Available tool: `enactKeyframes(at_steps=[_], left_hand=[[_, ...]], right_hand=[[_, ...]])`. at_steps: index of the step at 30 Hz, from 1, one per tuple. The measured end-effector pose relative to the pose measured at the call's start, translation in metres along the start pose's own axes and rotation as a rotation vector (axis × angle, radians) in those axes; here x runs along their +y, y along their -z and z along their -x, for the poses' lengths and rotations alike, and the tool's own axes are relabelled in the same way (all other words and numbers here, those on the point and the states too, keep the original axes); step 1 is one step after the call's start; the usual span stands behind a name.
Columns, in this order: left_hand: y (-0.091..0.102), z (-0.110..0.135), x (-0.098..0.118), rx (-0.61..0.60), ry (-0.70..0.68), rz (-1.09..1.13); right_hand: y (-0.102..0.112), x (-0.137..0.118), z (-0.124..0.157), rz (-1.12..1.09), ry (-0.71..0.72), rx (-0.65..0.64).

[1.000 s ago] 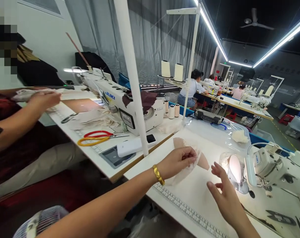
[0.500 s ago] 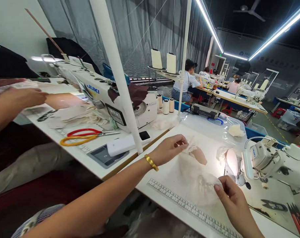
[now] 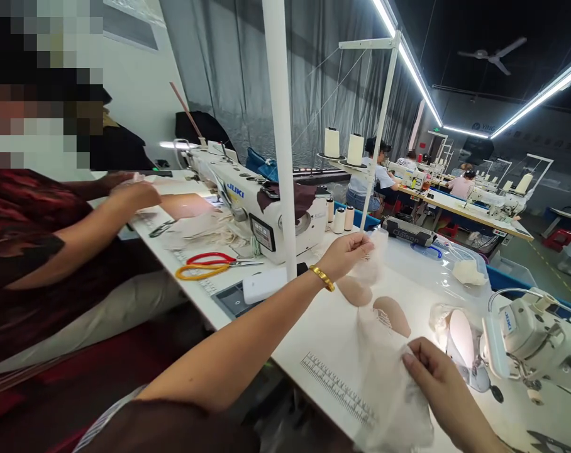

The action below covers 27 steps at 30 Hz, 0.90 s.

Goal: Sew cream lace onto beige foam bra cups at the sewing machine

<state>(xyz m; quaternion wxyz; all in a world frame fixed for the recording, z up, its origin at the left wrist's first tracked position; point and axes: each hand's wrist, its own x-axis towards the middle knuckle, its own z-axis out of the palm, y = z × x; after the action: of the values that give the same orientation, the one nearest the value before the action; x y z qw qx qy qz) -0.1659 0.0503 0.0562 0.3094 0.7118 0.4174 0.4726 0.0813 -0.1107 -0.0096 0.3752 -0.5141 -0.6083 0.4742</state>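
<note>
My left hand (image 3: 349, 255), with a gold bracelet at its wrist, is closed on a small piece of sheer pale fabric (image 3: 368, 272) above the table. My right hand (image 3: 434, 374) pinches a larger sheer, lace-trimmed fabric piece (image 3: 393, 390), which hangs over the table and its printed ruler (image 3: 335, 387). Whether the two fabrics are joined I cannot tell. Two beige oval pieces lie between my hands: one beige piece (image 3: 354, 291) under the left hand's fabric, the other beige piece (image 3: 395, 318) partly covered by the lace edge.
A sewing machine (image 3: 526, 333) stands at right with a lit pale oval piece (image 3: 461, 336) beside it. At left, a co-worker's arm (image 3: 97, 233) reaches toward another sewing machine (image 3: 266, 207). Red-and-yellow scissors (image 3: 205, 265), a white post (image 3: 280, 126) and thread cones (image 3: 339, 220) are nearby.
My hands have moved farther apart; the left has lifted its fabric and the right has drawn its piece toward me. A second beige oval piece now shows. The view has turned left.
</note>
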Motion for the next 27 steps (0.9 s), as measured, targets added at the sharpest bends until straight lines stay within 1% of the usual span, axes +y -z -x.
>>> enactKeyframes(at_steps=[2,3,4,5,6,7,8,9,10,12,13,14,15,17,18,20,21,22,24,25,27], left_hand=[[0.007,0.003,0.02,-0.006,-0.014,0.044],[0.009,0.007,0.029,-0.013,-0.015,0.067],[0.009,0.013,0.036,-0.02,-0.008,0.094],[0.007,0.019,0.042,-0.027,0.009,0.129],[0.005,0.025,0.046,-0.037,0.034,0.168],[0.0,0.032,0.048,-0.052,0.063,0.203],[-0.005,0.038,0.049,-0.072,0.092,0.225],[-0.012,0.044,0.05,-0.103,0.113,0.228],[-0.02,0.049,0.05,-0.161,0.123,0.216],[-0.038,0.058,0.05,-0.363,0.106,0.192],[-0.048,0.063,0.049,-0.475,0.098,0.221],[-0.057,0.067,0.048,-0.557,0.103,0.289],[-0.066,0.071,0.046,-0.598,0.128,0.389],[-0.082,0.082,0.038,-0.612,0.237,0.607],[-0.089,0.088,0.033,-0.621,0.3,0.688],[-0.097,0.1,0.02,-0.688,0.398,0.755],[-0.1,0.105,0.014,-0.705,0.43,0.753],[-0.101,0.109,0.01,-0.693,0.445,0.739],[-0.102,0.113,0.007,-0.604,0.431,0.695],[-0.102,0.114,0.008,-0.564,0.408,0.672],[-0.102,0.112,0.015,-0.541,0.349,0.624]], right_hand=[[0.002,-0.014,-0.028,-0.004,0.143,0.22],[0.004,-0.019,-0.039,0.056,0.243,0.338],[0.005,-0.023,-0.046,0.165,0.336,0.445],[0.005,-0.026,-0.05,0.286,0.416,0.527],[0.004,-0.027,-0.05,0.394,0.465,0.568],[0.002,-0.027,-0.046,0.462,0.48,0.571],[-0.001,-0.026,-0.038,0.485,0.476,0.546],[-0.005,-0.025,-0.029,0.469,0.461,0.501],[-0.009,-0.025,-0.02,0.447,0.458,0.463],[-0.014,-0.025,-0.004,0.434,0.497,0.427],[-0.014,-0.025,0.002,0.434,0.508,0.403],[-0.012,-0.025,0.006,0.423,0.488,0.367],[-0.009,-0.024,0.008,0.396,0.432,0.328],[0.001,-0.017,0.013,0.278,0.279,0.311],[0.006,-0.011,0.015,0.195,0.215,0.348],[0.014,0.003,0.024,0.023,0.144,0.47],[0.017,0.011,0.029,-0.048,0.127,0.51],[0.018,0.018,0.035,-0.099,0.109,0.524],[0.02,0.03,0.048,-0.124,0.053,0.483],[0.02,0.033,0.054,-0.105,0.02,0.434],[0.02,0.034,0.063,-0.035,-0.027,0.325]])
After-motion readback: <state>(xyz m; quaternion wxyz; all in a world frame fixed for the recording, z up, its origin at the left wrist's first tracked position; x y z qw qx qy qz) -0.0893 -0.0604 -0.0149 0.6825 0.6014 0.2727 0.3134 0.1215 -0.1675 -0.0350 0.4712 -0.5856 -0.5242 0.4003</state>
